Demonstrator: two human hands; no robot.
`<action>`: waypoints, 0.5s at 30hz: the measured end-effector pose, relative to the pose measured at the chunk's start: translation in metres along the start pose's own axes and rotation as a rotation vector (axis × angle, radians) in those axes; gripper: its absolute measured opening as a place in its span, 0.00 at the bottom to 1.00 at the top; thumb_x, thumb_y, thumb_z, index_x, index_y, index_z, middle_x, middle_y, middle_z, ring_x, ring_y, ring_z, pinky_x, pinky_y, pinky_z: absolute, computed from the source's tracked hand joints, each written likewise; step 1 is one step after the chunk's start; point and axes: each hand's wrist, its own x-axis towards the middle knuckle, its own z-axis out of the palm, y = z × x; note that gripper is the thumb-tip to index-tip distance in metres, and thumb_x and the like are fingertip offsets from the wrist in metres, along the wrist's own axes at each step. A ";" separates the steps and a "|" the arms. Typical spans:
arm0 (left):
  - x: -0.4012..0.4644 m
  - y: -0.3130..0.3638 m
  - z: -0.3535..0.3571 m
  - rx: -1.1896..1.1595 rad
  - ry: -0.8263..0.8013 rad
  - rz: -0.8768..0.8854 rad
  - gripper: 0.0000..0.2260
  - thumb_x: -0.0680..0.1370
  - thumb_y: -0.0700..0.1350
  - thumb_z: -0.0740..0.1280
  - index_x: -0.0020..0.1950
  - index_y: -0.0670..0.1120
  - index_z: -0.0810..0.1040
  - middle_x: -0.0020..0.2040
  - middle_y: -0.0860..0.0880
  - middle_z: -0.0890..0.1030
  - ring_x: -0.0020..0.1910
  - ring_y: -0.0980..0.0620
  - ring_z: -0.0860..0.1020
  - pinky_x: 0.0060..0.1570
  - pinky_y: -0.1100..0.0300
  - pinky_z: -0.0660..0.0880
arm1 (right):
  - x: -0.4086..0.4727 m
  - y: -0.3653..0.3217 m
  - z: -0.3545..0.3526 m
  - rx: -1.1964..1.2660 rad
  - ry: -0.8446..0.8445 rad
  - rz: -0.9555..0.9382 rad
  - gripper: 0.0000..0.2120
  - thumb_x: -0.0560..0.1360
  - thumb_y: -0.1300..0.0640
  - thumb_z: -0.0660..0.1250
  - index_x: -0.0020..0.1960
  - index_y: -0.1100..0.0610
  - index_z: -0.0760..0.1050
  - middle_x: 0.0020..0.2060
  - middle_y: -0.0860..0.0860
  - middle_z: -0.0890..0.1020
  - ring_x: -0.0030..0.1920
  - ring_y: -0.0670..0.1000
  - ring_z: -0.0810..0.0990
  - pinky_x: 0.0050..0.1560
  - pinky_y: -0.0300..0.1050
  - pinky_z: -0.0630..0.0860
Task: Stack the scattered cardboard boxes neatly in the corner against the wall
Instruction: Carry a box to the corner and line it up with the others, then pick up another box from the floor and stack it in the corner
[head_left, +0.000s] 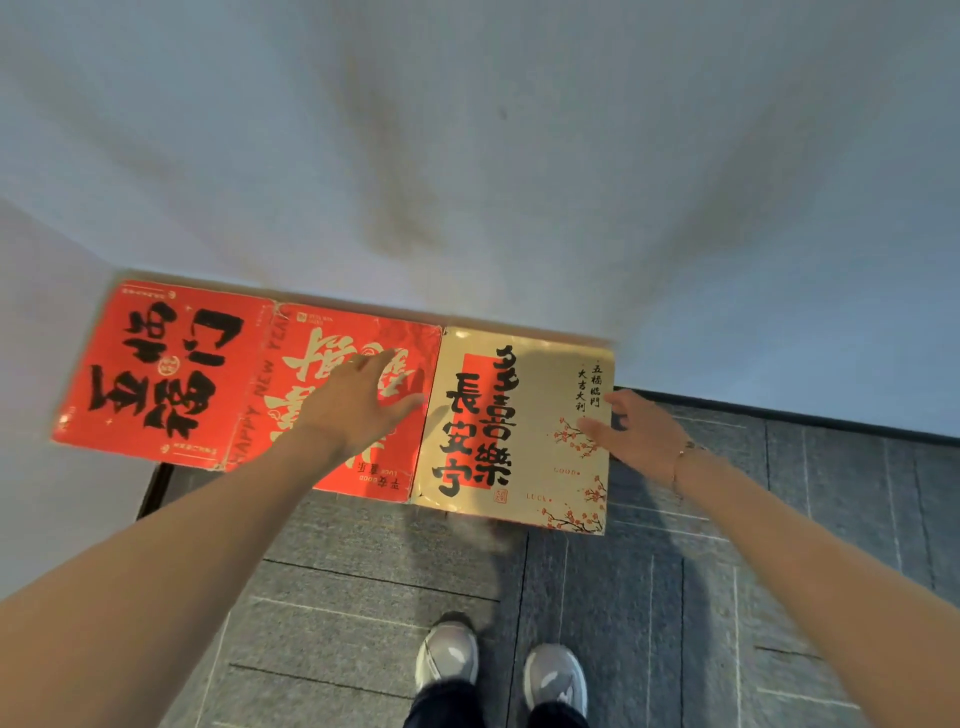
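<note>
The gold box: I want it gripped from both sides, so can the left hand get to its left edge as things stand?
Probably not cleanly. The left hand is over the middle red box, which appears to butt against the gold box, leaving no visible gap. The right hand is at its free edge.

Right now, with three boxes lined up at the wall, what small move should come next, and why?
Probably close both hands on the cream box: the right hand sits open at its right edge, the left hand open over the middle red box beside it. The boxes lie in a row, not stacked.
</note>
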 end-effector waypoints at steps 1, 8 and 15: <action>-0.009 0.000 -0.009 -0.018 -0.018 -0.017 0.34 0.75 0.67 0.58 0.77 0.54 0.55 0.76 0.44 0.60 0.70 0.43 0.66 0.62 0.44 0.70 | -0.008 -0.009 -0.008 -0.040 -0.017 -0.026 0.26 0.77 0.46 0.63 0.70 0.58 0.64 0.64 0.51 0.75 0.57 0.50 0.75 0.47 0.34 0.70; -0.084 -0.014 -0.093 -0.034 -0.065 -0.096 0.34 0.76 0.66 0.58 0.77 0.52 0.56 0.76 0.44 0.60 0.71 0.44 0.66 0.67 0.45 0.68 | -0.064 -0.087 -0.064 -0.327 -0.119 -0.106 0.29 0.77 0.39 0.57 0.72 0.55 0.62 0.70 0.51 0.68 0.65 0.51 0.71 0.63 0.44 0.68; -0.186 -0.037 -0.202 -0.111 0.068 -0.186 0.34 0.75 0.67 0.58 0.76 0.51 0.60 0.74 0.45 0.65 0.72 0.46 0.65 0.69 0.49 0.65 | -0.141 -0.191 -0.113 -0.460 -0.145 -0.274 0.28 0.77 0.38 0.56 0.70 0.54 0.65 0.68 0.53 0.71 0.67 0.53 0.70 0.66 0.48 0.68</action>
